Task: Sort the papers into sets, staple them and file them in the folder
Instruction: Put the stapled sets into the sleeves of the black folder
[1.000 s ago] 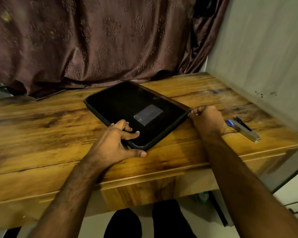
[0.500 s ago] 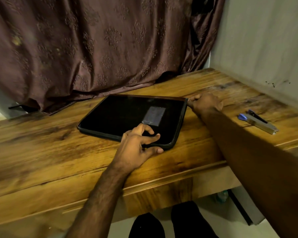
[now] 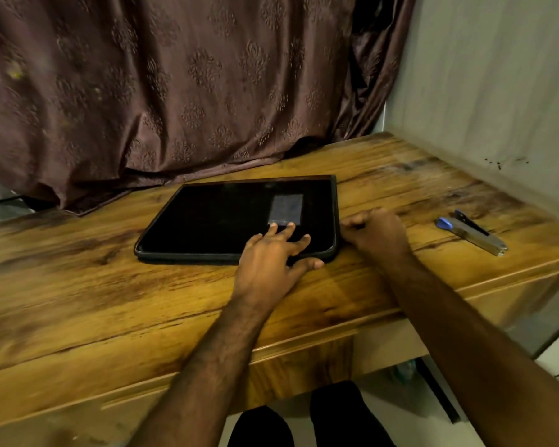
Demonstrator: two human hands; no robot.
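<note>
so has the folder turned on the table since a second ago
Yes. The folder has swung round: it lay diagonal to the table's front edge and now sits about square to it, left hand flat on top, right hand at its right edge.

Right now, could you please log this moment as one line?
folder: closed, flat | left hand: pressing it | right hand: curled at its edge | stapler: untouched

A wooden table (image 3: 78,285) with dark grain streaks fills the view. Behind its far edge hangs a brown patterned curtain (image 3: 175,85), its hem bunched on the tabletop. A pale grey wall (image 3: 497,75) runs along the table's right side.
</note>
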